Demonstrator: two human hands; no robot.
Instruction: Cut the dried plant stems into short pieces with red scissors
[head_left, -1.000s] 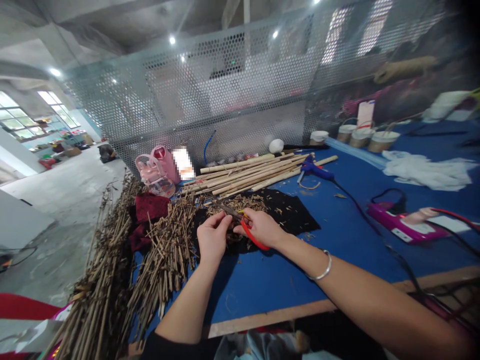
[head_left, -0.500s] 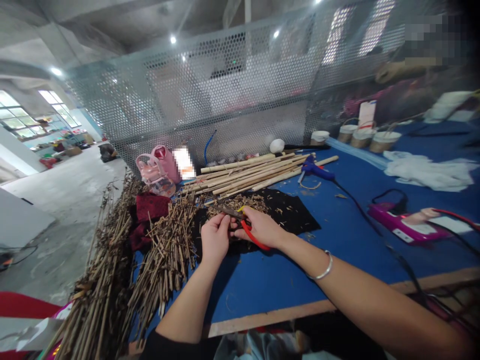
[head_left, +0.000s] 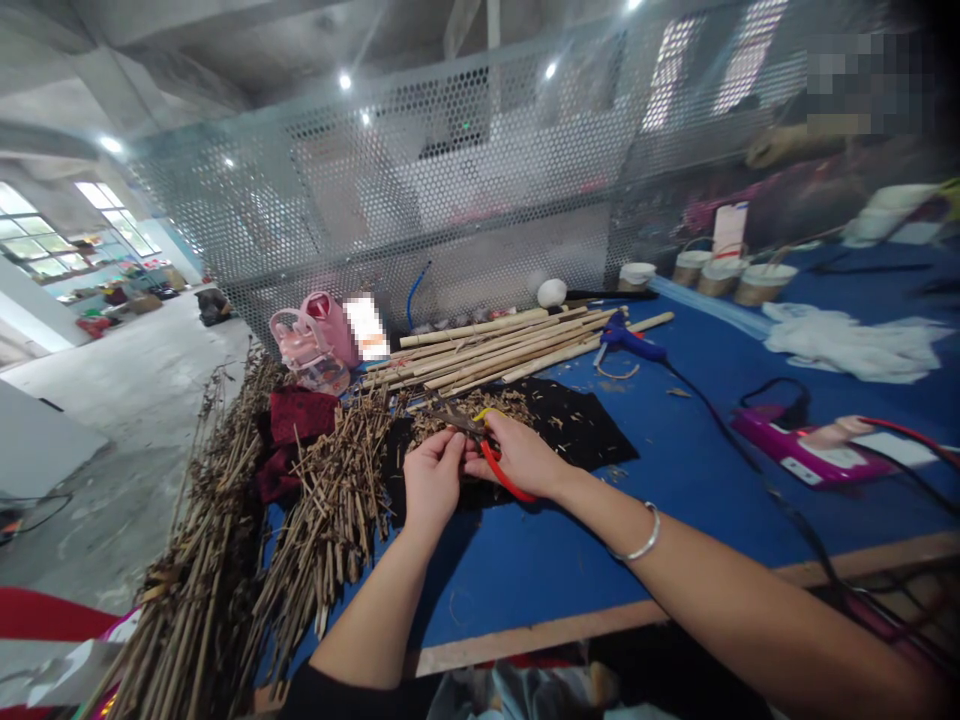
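My right hand (head_left: 516, 455) is closed on a pair of scissors (head_left: 491, 462) with red and yellow handles, its dark blades pointing left. My left hand (head_left: 435, 468) pinches something too small to make out, close under the blades. Both hands are over a black cloth (head_left: 581, 425) strewn with dry plant clippings (head_left: 506, 403). Left of my left hand lies a heap of short dried stalks (head_left: 349, 480). Beyond it, a larger bundle of long dried stems (head_left: 199, 570) leans along the table's left edge.
Pale sticks (head_left: 510, 345) lie behind the cloth, with a blue glue gun (head_left: 630, 340) at their right end. A purple power strip (head_left: 784, 445) and cables occupy the right side. A pink bag (head_left: 330, 325) stands at back left, before a perforated metal screen (head_left: 450, 200).
My hands stay in nearly the same place, with the scissors still in the right one. The whole view shifts very slightly.
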